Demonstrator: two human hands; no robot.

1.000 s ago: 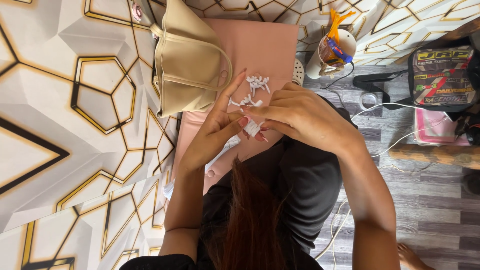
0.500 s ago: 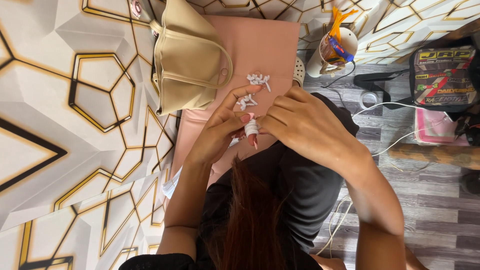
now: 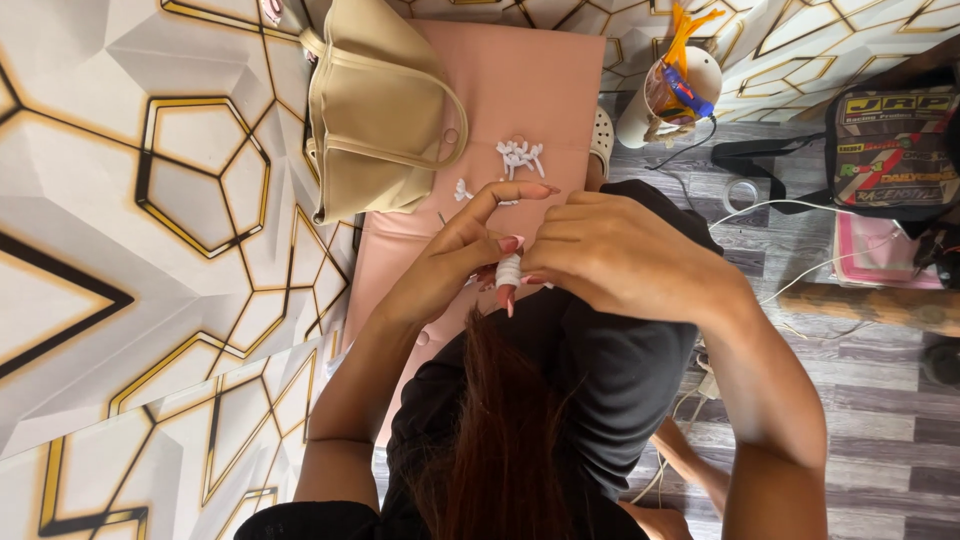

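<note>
One small white roll [image 3: 509,270] sits pinched between both hands above the pink mat [image 3: 540,90]: the left hand [image 3: 455,260] grips it with thumb and fingers, index finger stretched out, and the right hand [image 3: 620,255] closes over it from the other side. A cluster of white pieces [image 3: 520,155], too small to count, lies on the mat beside one beige handbag [image 3: 375,110] with two looped handles. One white cup [image 3: 665,95] of orange sticks stands past the mat.

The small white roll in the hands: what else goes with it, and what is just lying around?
In use: small white roll, left hand, right hand, little white pieces on the pink mat.
Lying about: beige handbag, white cup of tools, black printed bag, white cable.
</note>
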